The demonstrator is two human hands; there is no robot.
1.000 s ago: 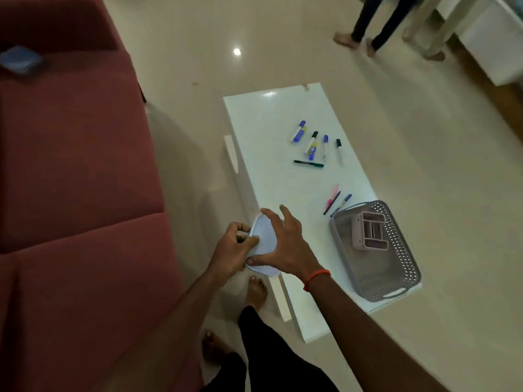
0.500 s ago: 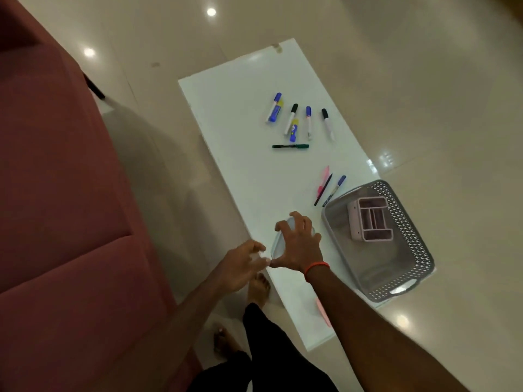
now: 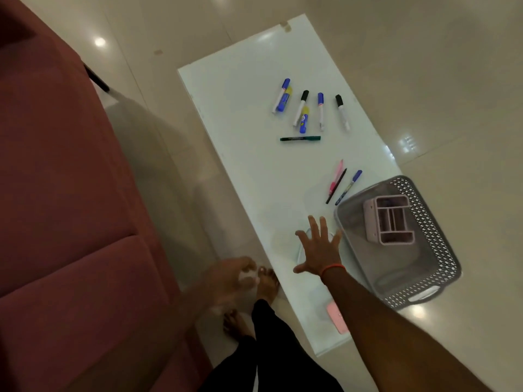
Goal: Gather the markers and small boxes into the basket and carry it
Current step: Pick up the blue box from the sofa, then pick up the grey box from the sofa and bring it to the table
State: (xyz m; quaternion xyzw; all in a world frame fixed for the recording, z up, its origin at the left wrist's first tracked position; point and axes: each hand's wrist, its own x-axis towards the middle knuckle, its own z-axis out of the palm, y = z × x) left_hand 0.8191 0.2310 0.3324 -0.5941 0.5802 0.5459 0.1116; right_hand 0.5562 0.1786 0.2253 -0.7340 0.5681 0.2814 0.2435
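Note:
A grey perforated basket (image 3: 441, 250) sits on the near right corner of the white table (image 3: 243, 114), with a pink divided box (image 3: 389, 219) inside it. My right hand (image 3: 319, 250) lies flat with fingers spread over a pale small box (image 3: 301, 250) beside the basket's left wall. My left hand (image 3: 232, 278), blurred and empty, hangs off the table's left edge. Several markers (image 3: 307, 111) lie at the far middle, with a green pen (image 3: 300, 138) below them. Three pens (image 3: 341, 185) lie just beyond the basket. A pink flat item (image 3: 336, 318) shows by my right forearm.
A dark red sofa (image 3: 62, 193) fills the left side, close to the table. My bare feet (image 3: 266, 284) and dark trousers stand in the narrow gap between them. Glossy tiled floor (image 3: 452, 94) surrounds the table on the right and far sides.
The pale box, held in both hands, was set on the table beside the basket. My left hand let go and drew back left; my right hand opened flat over it.

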